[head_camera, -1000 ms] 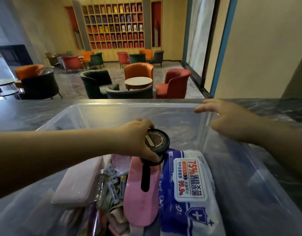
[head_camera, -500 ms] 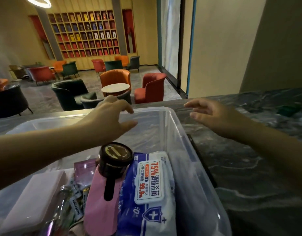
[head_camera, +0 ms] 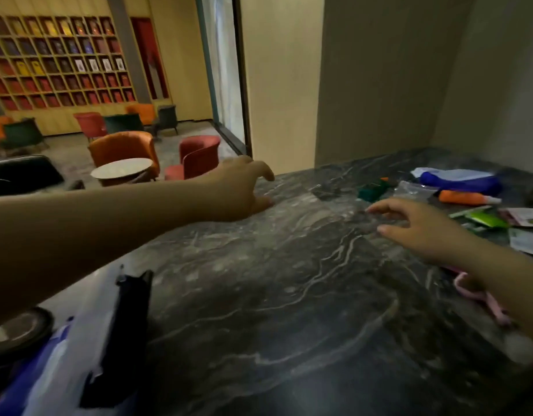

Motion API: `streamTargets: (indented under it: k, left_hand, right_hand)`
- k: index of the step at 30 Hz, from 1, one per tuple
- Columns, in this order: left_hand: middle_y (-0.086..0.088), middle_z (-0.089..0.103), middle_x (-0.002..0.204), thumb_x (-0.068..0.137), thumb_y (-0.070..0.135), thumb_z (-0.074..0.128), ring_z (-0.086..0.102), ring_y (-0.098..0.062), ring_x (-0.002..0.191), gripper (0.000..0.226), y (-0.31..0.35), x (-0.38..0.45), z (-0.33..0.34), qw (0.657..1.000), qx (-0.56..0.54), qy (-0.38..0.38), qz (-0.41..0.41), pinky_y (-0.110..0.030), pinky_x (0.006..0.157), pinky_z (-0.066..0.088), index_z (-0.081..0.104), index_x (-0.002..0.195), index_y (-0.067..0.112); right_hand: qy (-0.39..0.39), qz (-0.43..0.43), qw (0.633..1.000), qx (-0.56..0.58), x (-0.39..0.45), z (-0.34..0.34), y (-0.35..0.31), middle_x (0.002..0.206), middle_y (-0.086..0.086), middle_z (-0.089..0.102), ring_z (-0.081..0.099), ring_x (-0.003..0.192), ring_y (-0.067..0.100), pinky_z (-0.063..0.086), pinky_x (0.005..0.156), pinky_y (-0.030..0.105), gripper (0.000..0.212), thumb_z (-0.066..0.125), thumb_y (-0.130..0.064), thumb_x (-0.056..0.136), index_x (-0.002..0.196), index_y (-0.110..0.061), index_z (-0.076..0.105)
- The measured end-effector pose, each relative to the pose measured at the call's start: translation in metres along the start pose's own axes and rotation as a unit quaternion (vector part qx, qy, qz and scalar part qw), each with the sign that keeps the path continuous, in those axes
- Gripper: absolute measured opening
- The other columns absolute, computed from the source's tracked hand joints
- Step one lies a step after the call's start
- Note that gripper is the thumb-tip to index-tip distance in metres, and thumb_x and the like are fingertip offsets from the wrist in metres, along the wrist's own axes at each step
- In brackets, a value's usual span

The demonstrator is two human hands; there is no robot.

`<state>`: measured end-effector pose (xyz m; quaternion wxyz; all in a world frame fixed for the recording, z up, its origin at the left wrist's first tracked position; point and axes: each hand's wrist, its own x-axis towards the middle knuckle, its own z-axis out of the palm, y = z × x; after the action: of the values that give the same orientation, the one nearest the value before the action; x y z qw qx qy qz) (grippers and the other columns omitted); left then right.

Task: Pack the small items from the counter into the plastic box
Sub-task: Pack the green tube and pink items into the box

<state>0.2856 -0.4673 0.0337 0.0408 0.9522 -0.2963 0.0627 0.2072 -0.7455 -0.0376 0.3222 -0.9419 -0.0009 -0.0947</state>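
Observation:
The clear plastic box [head_camera: 88,334] shows only at the bottom left, with the round black jar lid [head_camera: 17,331] and the blue wipes pack [head_camera: 25,382] inside. Both my hands are stretched out over the dark marble counter [head_camera: 289,295]. My left hand [head_camera: 244,187] is open, fingers apart, holding nothing. My right hand [head_camera: 421,226] is open too, reaching toward the loose items at the right: a dark green item [head_camera: 371,190], a clear bag [head_camera: 415,190], a blue and white pouch [head_camera: 460,180], an orange tube [head_camera: 466,198] and green packets [head_camera: 487,219].
A pink item [head_camera: 481,298] lies on the counter under my right forearm. Paper sachets [head_camera: 526,232] lie at the far right edge. A beige wall stands behind the counter. Beyond its left edge is a lounge with armchairs and a round table [head_camera: 121,169].
My left hand let go of the black jar in the box and swung right over the counter. The view turned right, so the box slid to the bottom left and the loose items appeared.

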Motion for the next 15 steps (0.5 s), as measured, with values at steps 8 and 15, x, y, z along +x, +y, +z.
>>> streamTargets:
  k: [8,15]
  left_hand:
    - [-0.007,0.047,0.136,0.089,0.048,0.055,0.046,-0.028,0.124,0.051,0.136,0.119,0.077,0.986,-0.004,-0.107,0.130,-0.044,0.103,0.041,0.045,0.135,0.026]
    - [-0.007,0.063,0.119,0.089,0.032,0.058,0.059,-0.026,0.109,0.035,0.237,0.198,0.141,0.977,-0.066,-0.144,0.142,-0.034,0.093,0.048,0.061,0.121,0.018]
  right_hand:
    - [0.031,0.073,0.996,-0.035,0.007,-0.076,0.137,0.110,-0.010,0.058,0.055,0.104,0.009,0.040,0.085,0.025,0.031,0.061,-0.008,0.086,0.113,-0.024,0.061]
    - [0.023,0.094,0.994,-0.050,0.024,-0.111,0.222,0.123,-0.005,0.059,0.053,0.108,0.008,0.038,0.089,0.022,0.033,0.061,-0.010,0.086,0.115,-0.026,0.060]
